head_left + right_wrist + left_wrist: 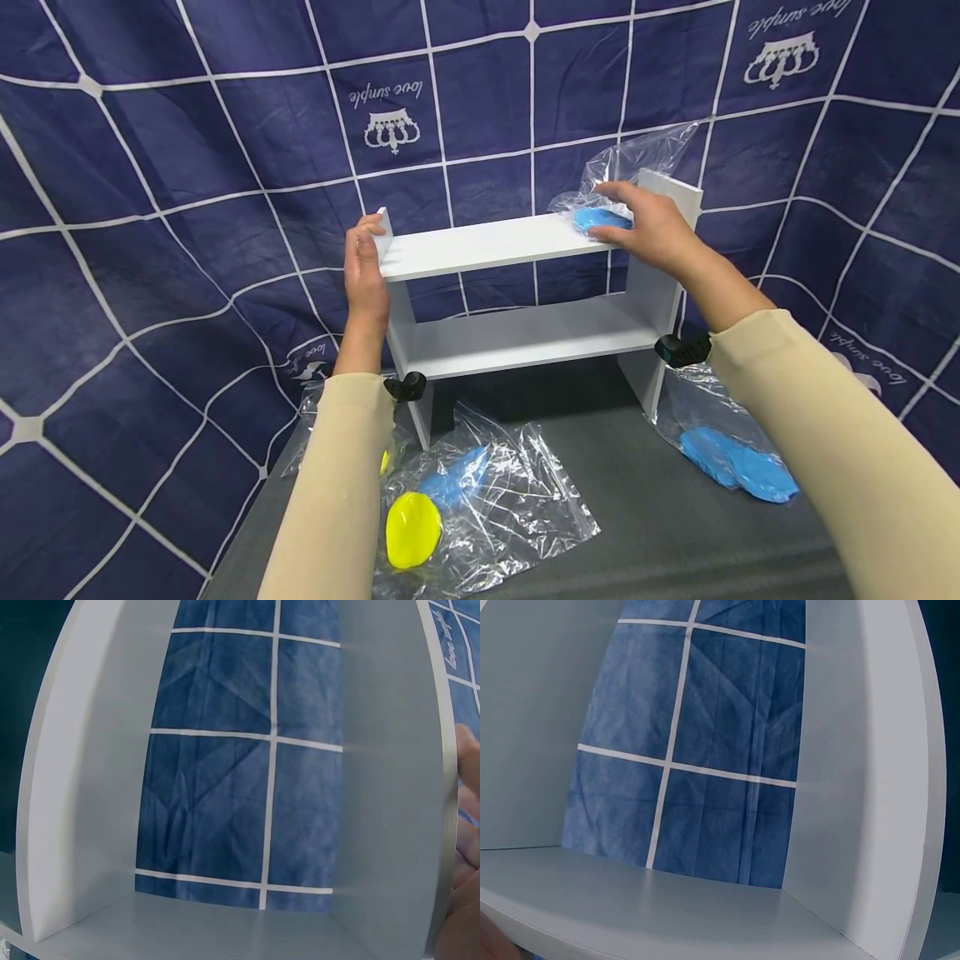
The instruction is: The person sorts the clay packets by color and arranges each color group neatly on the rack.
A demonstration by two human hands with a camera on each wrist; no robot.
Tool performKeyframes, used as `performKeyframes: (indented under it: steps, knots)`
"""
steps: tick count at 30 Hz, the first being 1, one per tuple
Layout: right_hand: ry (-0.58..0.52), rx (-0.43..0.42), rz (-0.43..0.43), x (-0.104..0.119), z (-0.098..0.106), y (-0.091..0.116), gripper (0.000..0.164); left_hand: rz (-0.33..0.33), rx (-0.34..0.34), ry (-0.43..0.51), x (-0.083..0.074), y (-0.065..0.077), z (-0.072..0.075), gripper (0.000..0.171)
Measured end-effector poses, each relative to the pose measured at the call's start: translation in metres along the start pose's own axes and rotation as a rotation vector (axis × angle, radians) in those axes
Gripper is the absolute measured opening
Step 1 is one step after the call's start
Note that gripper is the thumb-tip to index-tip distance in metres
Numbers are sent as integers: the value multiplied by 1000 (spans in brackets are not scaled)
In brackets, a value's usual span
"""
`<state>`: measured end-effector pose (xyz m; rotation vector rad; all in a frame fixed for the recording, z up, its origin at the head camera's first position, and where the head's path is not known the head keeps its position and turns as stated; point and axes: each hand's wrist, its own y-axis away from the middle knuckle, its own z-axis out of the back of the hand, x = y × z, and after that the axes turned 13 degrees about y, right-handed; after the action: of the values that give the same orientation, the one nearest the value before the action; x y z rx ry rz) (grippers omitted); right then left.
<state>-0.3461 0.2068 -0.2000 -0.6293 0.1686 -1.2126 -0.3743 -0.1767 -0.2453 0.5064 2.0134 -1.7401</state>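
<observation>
Cream sleeves [832, 442] are covering both forearms; the left hand [365, 271] is gripping the upright of a white shelf [480, 246]. Under the right hand's curled thumb and fingers [651, 225], a clear bag [652, 154] holding something blue [598, 219] is resting on the top board. Below the left hand, a second bag [525, 508] is lying on the worktop [615, 450].

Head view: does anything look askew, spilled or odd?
Yes: on the blue curtain, the crown and lettering are upside down, odd behind an upright white shelf. I see no spill or damage.
</observation>
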Motion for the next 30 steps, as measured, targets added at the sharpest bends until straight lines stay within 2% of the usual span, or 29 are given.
performKeyframes:
  steps: [6,11,16,21,30]
  knots:
    - [1,-36,50,3,-2,5,56,2,-17,4,0,1,1,28]
    - [-44,-63,56,3,-1,16,60,3,-12,11,0,-1,0,29]
    - [-93,-107,61,-3,-5,38,63,31,-19,11,-1,0,0,30]
    - [-153,-156,49,-8,-7,61,65,30,-17,9,0,-2,-1,30]
    - [-193,-180,44,-16,-11,94,66,20,-20,28,1,-2,-1,33]
